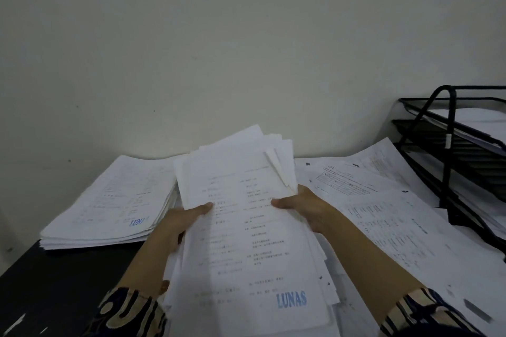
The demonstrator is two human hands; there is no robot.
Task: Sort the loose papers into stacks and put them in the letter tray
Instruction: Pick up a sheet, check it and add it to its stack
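Nearest, both hands grip a thick sheaf of printed papers stamped LUNAS, the left hand pinching its left edge with thumb on top, the right hand its right edge. Beyond, a LUNAS-stamped stack lies left on the dark tabletop, loose sheets right, the black mesh letter tray far right.

The black wire-mesh letter tray runs off the right edge; print on the held white paper sheaf blurs unreadably.
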